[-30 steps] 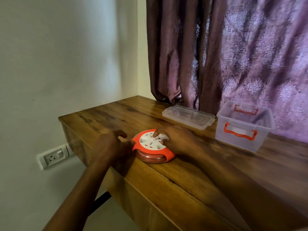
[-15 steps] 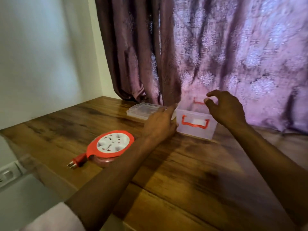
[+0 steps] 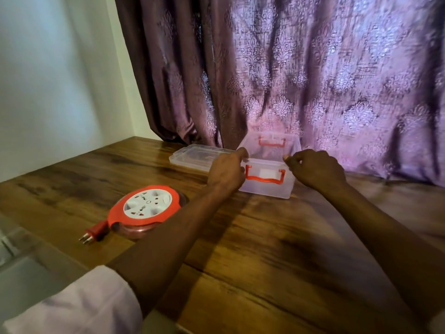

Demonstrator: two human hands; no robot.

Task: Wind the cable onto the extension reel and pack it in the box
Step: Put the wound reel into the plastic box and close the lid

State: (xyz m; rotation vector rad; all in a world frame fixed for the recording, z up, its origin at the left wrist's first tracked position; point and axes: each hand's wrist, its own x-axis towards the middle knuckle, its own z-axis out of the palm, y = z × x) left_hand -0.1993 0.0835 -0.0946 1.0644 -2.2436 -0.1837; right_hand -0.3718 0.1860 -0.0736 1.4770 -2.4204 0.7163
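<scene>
Both hands have dropped onto the box since 0.5 s ago. Left hand is gripping the near left corner of the clear box; right hand is pinching its near right rim. Box is sitting open on the counter, lid just beside it. Extension reel is lying apart to the left, cable wound, plug sticking out.

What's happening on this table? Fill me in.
A person has both hands on the clear plastic box: the left hand grips its near left corner, the right hand its near right rim. The wound extension reel lies on the wooden table, not yet packed. The lid sits beside the box.
</scene>
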